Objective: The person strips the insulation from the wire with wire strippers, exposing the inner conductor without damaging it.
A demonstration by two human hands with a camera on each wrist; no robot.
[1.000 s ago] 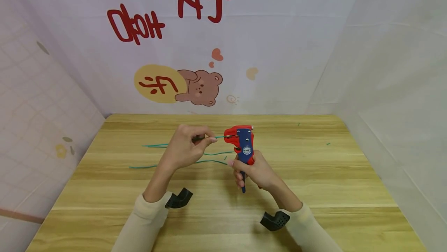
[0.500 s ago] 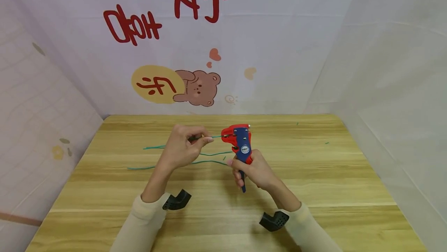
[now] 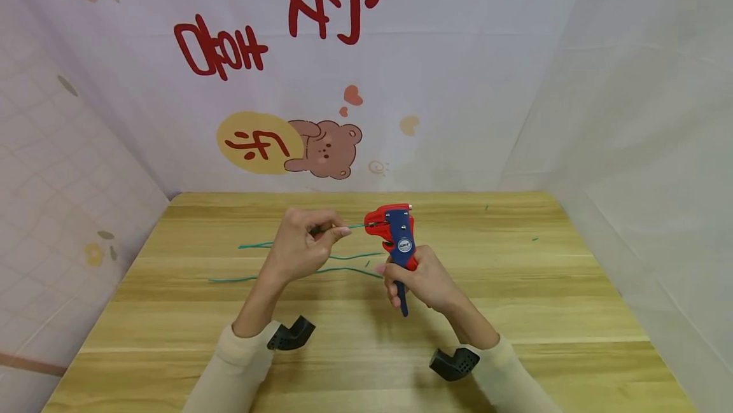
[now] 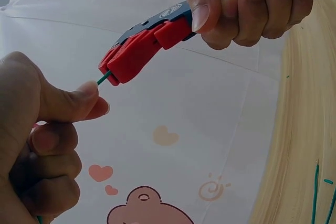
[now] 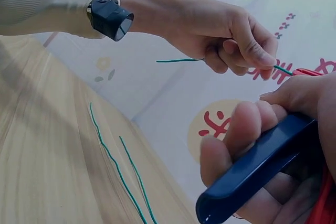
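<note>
Between thumb and forefinger my left hand (image 3: 303, 241) pinches a green wire (image 4: 104, 77) near its end. Behind the fingers, the wire's tail sticks out in the right wrist view. My right hand (image 3: 426, 279) grips the handles of a red and blue wire stripper (image 3: 401, 228), its head pointing left toward the left hand. The wire's end runs into the stripper's red nose, where its tip is hidden. In the right wrist view, fingers curl around the blue handle (image 5: 257, 169). Both hands are raised over the table.
Two more green wires (image 3: 355, 257) (image 3: 343, 268) lie on the wooden table (image 3: 515, 311) beyond and under the left hand. Small green offcuts (image 3: 535, 239) are scattered right and center. A printed cloth wall (image 3: 458, 82) rises behind the table, with cloth on both sides.
Both hands hold nearly the same pose, with the wire still in the stripper's nose. The red handle tip seen below the right hand earlier is now hidden. The head view has tilted slightly.
</note>
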